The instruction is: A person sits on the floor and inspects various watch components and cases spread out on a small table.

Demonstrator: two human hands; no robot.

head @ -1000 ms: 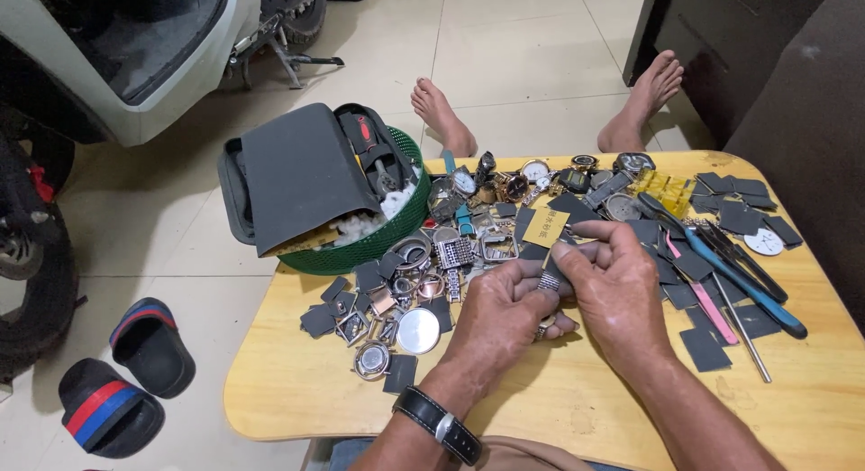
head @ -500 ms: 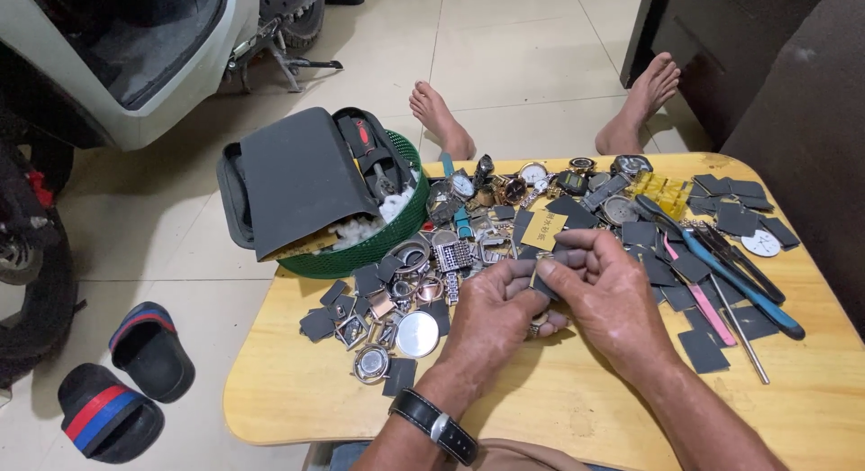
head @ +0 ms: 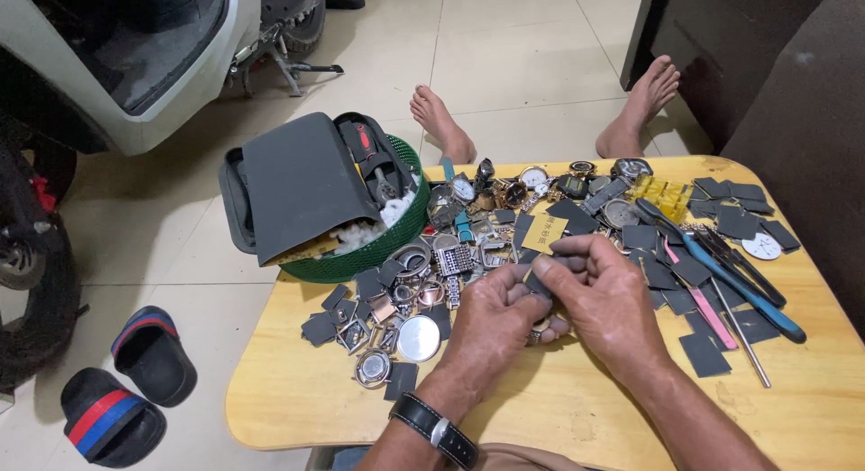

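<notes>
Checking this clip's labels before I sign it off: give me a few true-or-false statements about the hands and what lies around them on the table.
1. Both hands, left hand and right hand, meet over a small dark square piece. True.
2. The round green plastic basket sits at the table's right end. False: it sits at the left end.
3. A black wristwatch is on the left wrist. True.
4. The blue-handled pliers are in the right hand. False: they lie on the pale wooden table.
</notes>
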